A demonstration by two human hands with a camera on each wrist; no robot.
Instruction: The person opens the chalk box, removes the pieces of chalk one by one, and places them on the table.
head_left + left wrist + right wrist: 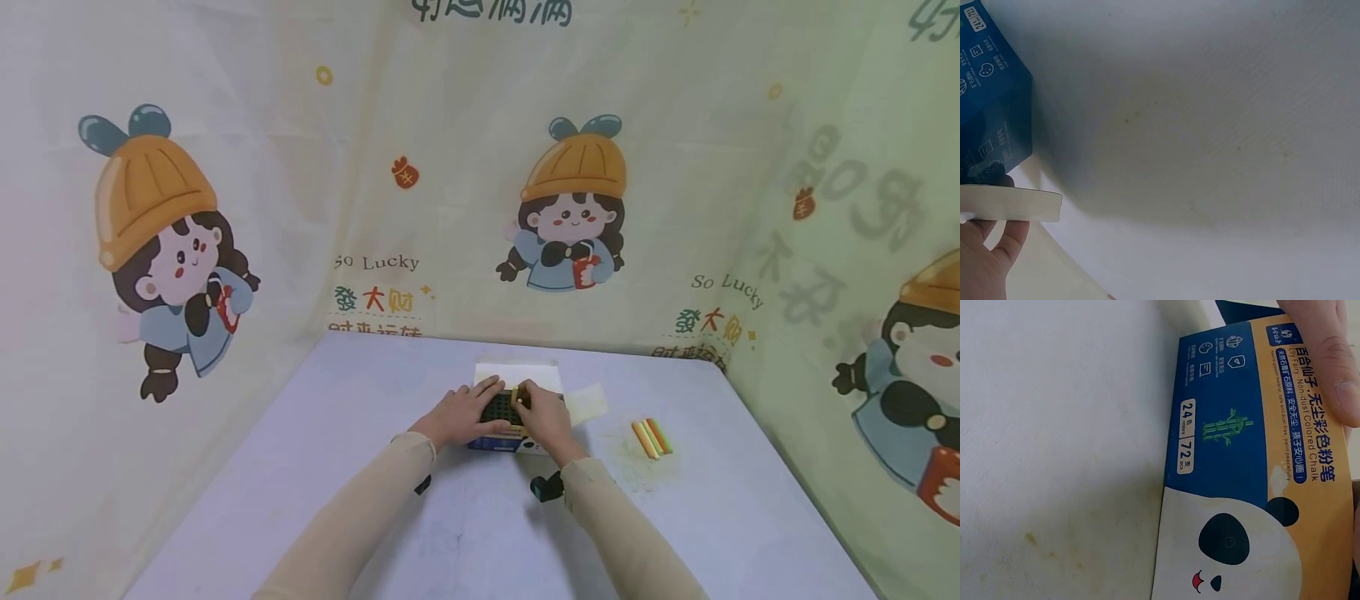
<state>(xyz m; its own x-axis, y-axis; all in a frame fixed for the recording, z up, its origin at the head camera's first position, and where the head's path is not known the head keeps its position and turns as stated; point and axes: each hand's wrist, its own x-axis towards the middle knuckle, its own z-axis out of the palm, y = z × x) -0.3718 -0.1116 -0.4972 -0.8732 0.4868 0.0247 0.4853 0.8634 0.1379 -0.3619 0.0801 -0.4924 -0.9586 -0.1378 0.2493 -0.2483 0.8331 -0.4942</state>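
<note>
An opened box of coloured chalk (491,444), blue, orange and white with a panda face, stands on the table. Inside it shows a dark insert (495,407) with rows of holes. My left hand (459,415) holds the box at its left side, its thumb lying over the orange front panel (1285,406) in the right wrist view. A pale cardboard flap (1013,204) crosses in front of its fingers in the left wrist view. Over the insert's right part, my right hand (547,419) pinches a yellow chalk stick (514,395) upright; its lower end is at the holes.
To the right of the box lie several chalk sticks (652,438) in yellow, orange, red and green, side by side amid chalk dust. The box's white lid (517,371) stands up behind, and a side flap (587,404) sticks out right. A printed cloth backdrop (465,225) surrounds the table (360,392).
</note>
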